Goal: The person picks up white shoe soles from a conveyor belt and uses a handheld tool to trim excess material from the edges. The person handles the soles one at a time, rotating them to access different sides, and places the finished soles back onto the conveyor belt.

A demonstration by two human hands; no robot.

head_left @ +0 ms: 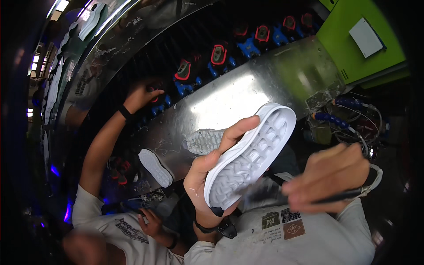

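My left hand (204, 174) grips a white shoe sole (251, 154) by its edge, thumb and fingers along the left side. The sole is tilted, its patterned, hollowed face turned toward me. A small dark patch sits at its lower end. My right hand (329, 176), smeared by motion, is closed round a black-handled brush (338, 196). The brush's blurred dark head is close to the sole's lower right edge; I cannot tell whether they touch. A whitish tube runs by the handle's outer end. Beyond my left fingers, another sole (203, 141) lies on the metal bench.
A further white sole (156, 168) lies on the metal bench (238, 95). Blue holders with red-rimmed parts (218, 54) line its far side. At left, a co-worker's hand (143, 95) reaches among them. Blue hoses (331, 119) and a green panel (353, 44) are at right.
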